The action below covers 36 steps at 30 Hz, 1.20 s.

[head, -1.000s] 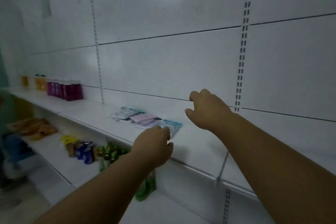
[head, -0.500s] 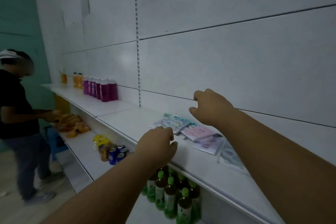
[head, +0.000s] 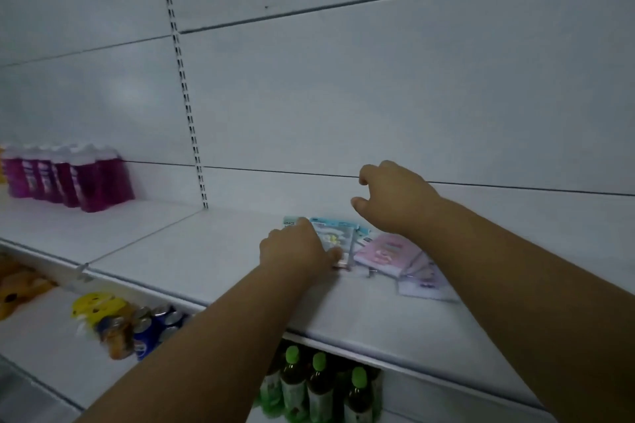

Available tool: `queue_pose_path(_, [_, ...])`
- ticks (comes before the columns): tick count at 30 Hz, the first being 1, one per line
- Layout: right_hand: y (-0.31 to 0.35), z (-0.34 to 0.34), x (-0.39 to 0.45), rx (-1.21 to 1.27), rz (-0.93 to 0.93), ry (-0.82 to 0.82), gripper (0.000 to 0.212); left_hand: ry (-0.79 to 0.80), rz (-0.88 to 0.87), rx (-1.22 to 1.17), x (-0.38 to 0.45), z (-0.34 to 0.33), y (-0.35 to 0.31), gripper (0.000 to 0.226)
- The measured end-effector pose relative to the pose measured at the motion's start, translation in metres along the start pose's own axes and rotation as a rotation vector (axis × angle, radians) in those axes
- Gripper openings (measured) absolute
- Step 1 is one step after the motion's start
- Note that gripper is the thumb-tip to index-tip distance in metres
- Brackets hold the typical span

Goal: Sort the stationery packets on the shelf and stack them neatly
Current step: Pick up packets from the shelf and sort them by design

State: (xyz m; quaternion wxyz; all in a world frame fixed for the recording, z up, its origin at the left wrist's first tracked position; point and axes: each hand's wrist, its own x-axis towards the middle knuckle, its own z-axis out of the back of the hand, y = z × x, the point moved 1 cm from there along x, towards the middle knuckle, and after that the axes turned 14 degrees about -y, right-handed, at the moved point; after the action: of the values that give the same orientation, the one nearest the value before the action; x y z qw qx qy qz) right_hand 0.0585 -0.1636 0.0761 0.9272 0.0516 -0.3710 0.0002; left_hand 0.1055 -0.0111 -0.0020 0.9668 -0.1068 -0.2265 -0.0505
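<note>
Several flat stationery packets lie spread out on the white shelf (head: 213,251). A blue packet (head: 338,239) sits on the left, pink packets (head: 386,251) in the middle and a pale lilac one (head: 424,280) on the right. My left hand (head: 297,249) rests on the left part of the blue packet, with the thumb lying across its near end. My right hand (head: 391,197) hovers above the pink packets with loosely curled fingers, holding nothing. My right forearm hides the right end of the packets.
Purple bottles (head: 68,177) stand at the far left of the same shelf. On the shelf below are green-capped bottles (head: 319,385), blue cans (head: 151,326) and yellow bags (head: 98,307). A white panelled back wall (head: 343,96) rises behind the shelf.
My left hand moved forward from the shelf edge onto the blue packet. The view swung right and closer, so the other person left the frame. My right hand stays above the packets.
</note>
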Motion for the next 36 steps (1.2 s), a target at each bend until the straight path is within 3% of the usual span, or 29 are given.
queue_pose_path(6, [0.002,-0.009,-0.023,-0.089,-0.210,0.023,0.038,0.007,0.048,-0.310,0.023,0.008,0.020,0.061])
queue_pose_path(10, [-0.003,-0.021,-0.040,-0.168,-0.386,0.101,0.039,0.066,0.230,-0.900,0.025,0.022,0.032,0.027])
queue_pose_path(15, [0.002,-0.041,-0.050,-0.253,-0.536,0.232,0.064,0.048,0.243,-1.412,0.011,0.052,0.039,0.009])
queue_pose_path(20, [0.019,-0.044,-0.038,-0.272,-0.584,0.285,0.050,0.025,0.171,-1.504,0.003,0.068,0.049,0.015])
queue_pose_path(25, [0.026,-0.037,-0.036,-0.162,-0.638,0.330,0.022,0.022,0.185,-1.512,0.007,0.060,0.063,0.017])
queue_pose_path(27, [0.021,-0.036,-0.043,-0.040,-0.662,0.168,0.007,0.022,0.189,-1.500,0.006,0.052,0.064,0.017])
queue_pose_path(31, [0.003,-0.022,-0.065,0.257,-0.776,-0.355,0.012,0.082,0.252,-1.536,-0.002,0.039,0.051,0.016])
queue_pose_path(36, [-0.021,0.041,-0.084,0.541,-0.847,-0.599,0.008,0.154,0.239,-1.530,-0.017,0.037,0.003,0.016])
